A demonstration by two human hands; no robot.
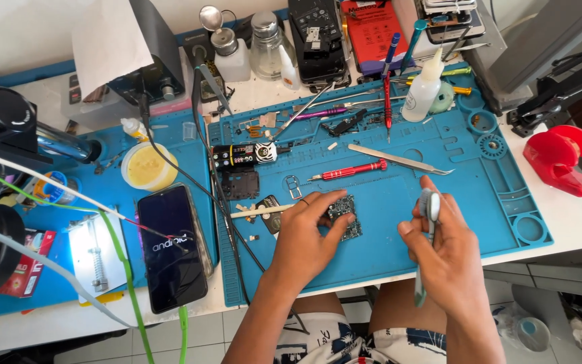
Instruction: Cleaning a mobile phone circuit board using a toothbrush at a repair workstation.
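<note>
My left hand (pixel 308 232) rests on the blue work mat (pixel 439 195) and pins a small dark circuit board (pixel 345 210) under its fingertips. My right hand (pixel 442 249) is held a little to the right of the board, above the mat. It grips a grey-green brush-like tool (pixel 428 222) with its head pointing up and its handle running down past the palm. A red-handled screwdriver (pixel 348 171) and metal tweezers (pixel 399 159) lie on the mat just beyond both hands.
A dark smartphone (pixel 173 246) with a lit screen lies at the left, cables crossing it. A round yellow tin (pixel 146 166), bottles (pixel 422 87), a small black frame part (pixel 240 183) and more tools crowd the back. A red holder (pixel 560 158) sits at the right.
</note>
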